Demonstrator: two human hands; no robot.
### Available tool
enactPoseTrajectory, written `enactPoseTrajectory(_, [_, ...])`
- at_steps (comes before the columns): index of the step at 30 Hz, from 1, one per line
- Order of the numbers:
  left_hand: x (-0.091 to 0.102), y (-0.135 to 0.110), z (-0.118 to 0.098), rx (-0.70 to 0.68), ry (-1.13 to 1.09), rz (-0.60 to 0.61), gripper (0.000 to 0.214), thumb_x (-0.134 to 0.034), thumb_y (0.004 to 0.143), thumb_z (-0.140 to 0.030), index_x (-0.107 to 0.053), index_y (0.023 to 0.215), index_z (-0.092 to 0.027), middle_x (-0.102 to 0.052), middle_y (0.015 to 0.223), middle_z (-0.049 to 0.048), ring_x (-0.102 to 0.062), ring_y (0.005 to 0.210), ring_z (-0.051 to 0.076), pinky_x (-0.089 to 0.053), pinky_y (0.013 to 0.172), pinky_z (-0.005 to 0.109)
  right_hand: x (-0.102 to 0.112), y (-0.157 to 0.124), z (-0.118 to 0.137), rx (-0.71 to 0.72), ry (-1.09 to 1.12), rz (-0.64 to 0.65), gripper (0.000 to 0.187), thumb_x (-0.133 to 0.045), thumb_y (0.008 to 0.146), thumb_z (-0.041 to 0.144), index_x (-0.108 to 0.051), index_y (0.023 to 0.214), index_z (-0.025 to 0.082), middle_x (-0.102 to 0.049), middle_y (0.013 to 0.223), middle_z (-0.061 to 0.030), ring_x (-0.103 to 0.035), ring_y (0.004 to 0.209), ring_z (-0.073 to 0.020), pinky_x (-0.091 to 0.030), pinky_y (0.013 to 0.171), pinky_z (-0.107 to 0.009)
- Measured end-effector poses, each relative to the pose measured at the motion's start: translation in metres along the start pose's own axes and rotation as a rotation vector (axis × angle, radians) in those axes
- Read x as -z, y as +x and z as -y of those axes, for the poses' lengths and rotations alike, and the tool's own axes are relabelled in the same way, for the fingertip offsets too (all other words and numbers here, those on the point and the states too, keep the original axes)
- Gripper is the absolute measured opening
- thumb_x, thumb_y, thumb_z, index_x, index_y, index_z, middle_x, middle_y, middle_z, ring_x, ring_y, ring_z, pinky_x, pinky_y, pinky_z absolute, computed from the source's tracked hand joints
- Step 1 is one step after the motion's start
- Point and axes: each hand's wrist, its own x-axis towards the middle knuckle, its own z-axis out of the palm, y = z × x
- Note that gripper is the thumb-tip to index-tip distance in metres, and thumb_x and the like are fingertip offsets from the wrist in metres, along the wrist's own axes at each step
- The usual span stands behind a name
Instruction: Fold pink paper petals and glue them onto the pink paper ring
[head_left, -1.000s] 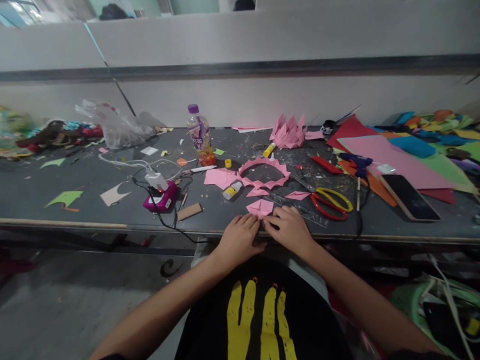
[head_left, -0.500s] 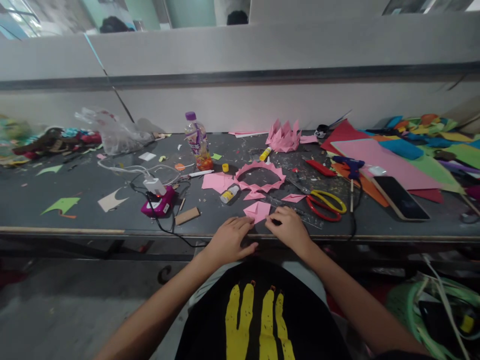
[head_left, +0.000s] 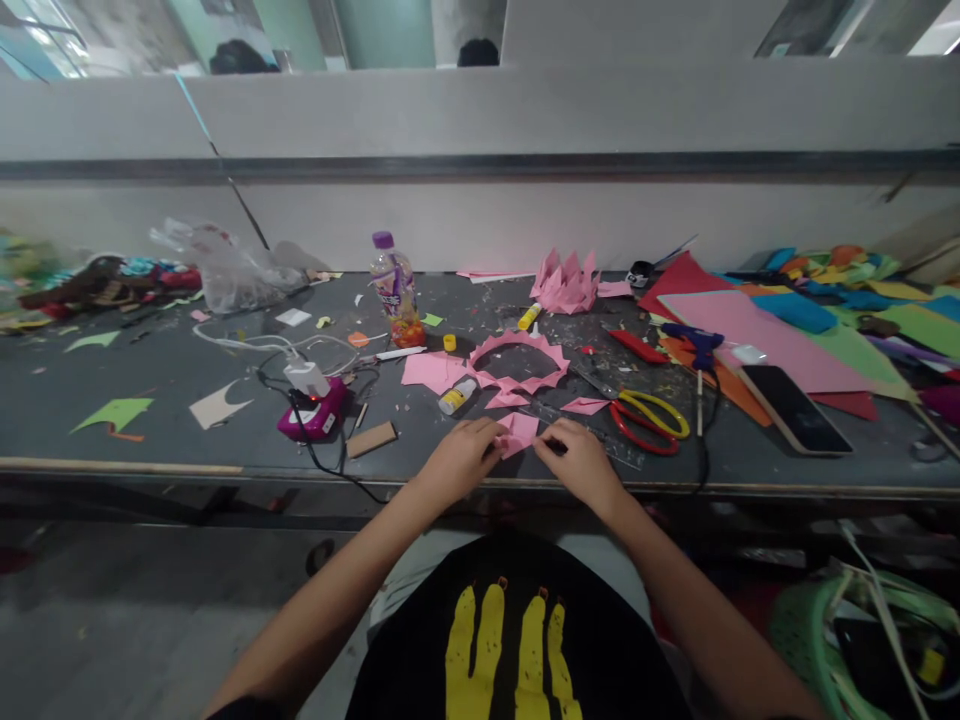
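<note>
A small folded pink paper piece [head_left: 519, 431] lies near the front edge of the dark worktable [head_left: 187, 450]. My left hand [head_left: 461, 460] pinches its left side, fingers curled on the paper. My right hand [head_left: 581, 462] pinches its right side, fingers closed. Just behind the piece lie a pink paper ring with pointed petals [head_left: 519, 363], loose pink folded petals [head_left: 585, 405] and a small glue bottle [head_left: 456, 396].
Red and yellow scissors [head_left: 651, 415], a clear ruler [head_left: 600, 440], a phone [head_left: 793, 407] and coloured paper sheets [head_left: 757, 330] lie to the right. A drink bottle [head_left: 394, 292], a magenta charger with cables [head_left: 311, 412], a plastic bag [head_left: 225, 262] and a pink paper flower [head_left: 564, 283] sit further back and left.
Both hands have moved inward onto the pink piece and now grip its two sides; before, they rested at its near edge. The camera view has tilted slightly.
</note>
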Motion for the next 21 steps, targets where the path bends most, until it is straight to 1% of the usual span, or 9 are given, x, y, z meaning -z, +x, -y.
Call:
enactPoseTrajectory(2, [-0.003, 0.006, -0.001, 0.004, 0.061, -0.056, 0.017, -0.057, 0.084, -0.020, -0.060, 0.099, -0.015, -0.065, 0.102, 0.0083, -0.060, 0.095, 0.022, -0.048, 0.084, 0.035, 0.000, 0.001, 0.000, -0.013, 0.030, 0.026, 0.014, -0.060, 0.078, 0.022, -0.059, 0.065, 0.021, -0.059, 0.070, -0.0018, -0.057, 0.071, -0.0174, -0.042, 0.067, -0.028])
enactPoseTrajectory(4, [-0.006, 0.008, -0.003, -0.007, 0.084, -0.077, 0.019, -0.060, 0.081, -0.020, -0.060, 0.100, -0.015, -0.064, 0.106, 0.0091, -0.058, 0.101, 0.023, -0.047, 0.088, 0.036, 0.000, 0.003, -0.001, -0.028, 0.024, 0.040, 0.009, -0.065, 0.076, 0.026, -0.061, 0.071, 0.020, -0.061, 0.075, -0.0027, -0.058, 0.074, -0.0187, -0.044, 0.069, -0.029])
enactPoseTrajectory(6, [-0.009, 0.007, -0.005, -0.004, 0.080, -0.062, 0.018, -0.059, 0.081, -0.018, -0.061, 0.098, -0.014, -0.065, 0.107, 0.0088, -0.059, 0.101, 0.022, -0.047, 0.089, 0.035, -0.001, 0.007, -0.002, -0.055, -0.031, 0.029, 0.011, -0.065, 0.077, 0.030, -0.063, 0.079, 0.020, -0.062, 0.081, -0.0053, -0.059, 0.079, -0.0209, -0.045, 0.073, -0.032])
enactPoseTrajectory(9, [-0.013, 0.005, -0.010, 0.026, 0.096, -0.038, 0.015, -0.055, 0.083, -0.018, -0.062, 0.096, -0.014, -0.066, 0.104, 0.0088, -0.060, 0.097, 0.021, -0.049, 0.087, 0.035, -0.003, 0.016, -0.001, -0.081, -0.157, 0.019, 0.020, -0.061, 0.080, 0.032, -0.065, 0.092, 0.016, -0.061, 0.089, -0.0102, -0.059, 0.086, -0.0248, -0.045, 0.078, -0.036])
enactPoseTrajectory(12, [-0.017, 0.003, -0.017, 0.066, 0.145, -0.048, 0.016, -0.055, 0.083, -0.017, -0.063, 0.097, -0.012, -0.066, 0.104, 0.0100, -0.060, 0.097, 0.023, -0.049, 0.086, 0.037, -0.007, 0.026, 0.002, -0.085, -0.220, 0.048, 0.020, -0.062, 0.079, 0.030, -0.065, 0.093, 0.015, -0.060, 0.091, -0.0116, -0.058, 0.090, -0.0261, -0.044, 0.081, -0.037])
enactPoseTrajectory(16, [-0.025, 0.001, -0.027, 0.135, 0.162, -0.095, 0.016, -0.056, 0.082, -0.016, -0.062, 0.095, -0.012, -0.066, 0.103, 0.0111, -0.059, 0.095, 0.024, -0.050, 0.083, 0.037, -0.012, 0.033, 0.006, -0.114, -0.183, 0.071, 0.019, -0.061, 0.079, 0.025, -0.065, 0.094, 0.015, -0.061, 0.093, -0.0107, -0.059, 0.090, -0.0249, -0.045, 0.082, -0.036])
enactPoseTrajectory(18, [-0.029, -0.001, -0.030, 0.161, 0.149, -0.138, 0.012, -0.055, 0.082, -0.017, -0.062, 0.092, -0.013, -0.066, 0.103, 0.0107, -0.059, 0.094, 0.023, -0.049, 0.082, 0.037, -0.013, 0.033, 0.007, -0.085, -0.139, 0.092, 0.021, -0.060, 0.079, 0.020, -0.064, 0.098, 0.014, -0.061, 0.097, -0.0108, -0.058, 0.094, -0.0240, -0.045, 0.086, -0.036])
enactPoseTrajectory(21, [-0.032, -0.005, -0.034, 0.190, 0.136, -0.195, 0.011, -0.055, 0.083, -0.019, -0.062, 0.090, -0.014, -0.066, 0.101, 0.0102, -0.059, 0.092, 0.023, -0.049, 0.081, 0.037, -0.012, 0.034, 0.009, 0.020, -0.094, 0.148, 0.026, -0.058, 0.080, 0.017, -0.063, 0.105, 0.015, -0.062, 0.107, -0.0106, -0.056, 0.100, -0.0228, -0.043, 0.091, -0.036])
